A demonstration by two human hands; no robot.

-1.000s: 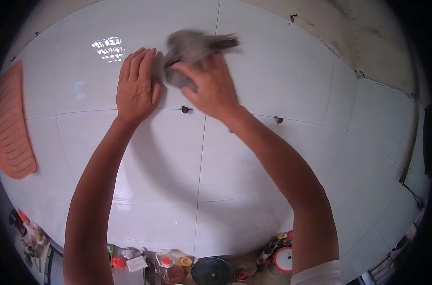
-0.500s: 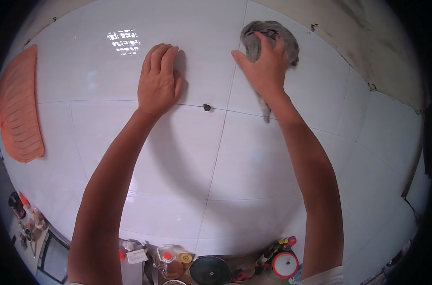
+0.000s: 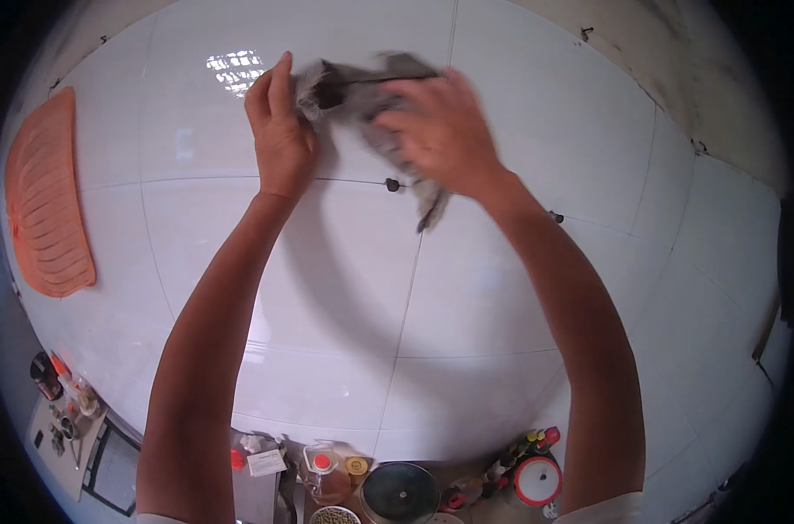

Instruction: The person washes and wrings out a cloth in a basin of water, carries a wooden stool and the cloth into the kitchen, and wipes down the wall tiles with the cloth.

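Observation:
A grey cloth [image 3: 362, 103] is bunched against the white tiled wall, its lower tail hanging beside a small dark knob [image 3: 392, 185]. My right hand [image 3: 445, 131], smeared by motion, grips the cloth from the right side. At the cloth's left end is my left hand [image 3: 283, 131], fingers raised and apart. The cloth's edge reaches this hand, but whether its thumb touches it I cannot tell.
An orange slotted plastic piece [image 3: 48, 192] hangs on the wall at left. Below stand a jug with a red cap [image 3: 325, 476], a dark round lid [image 3: 400, 492] and a red-rimmed round container [image 3: 537, 480]. A second knob [image 3: 556, 217] sits by my right forearm.
My right hand has swept left with the grey cloth, bringing it up to my left hand. My left hand has turned and spread its fingers. The view has shifted slightly.

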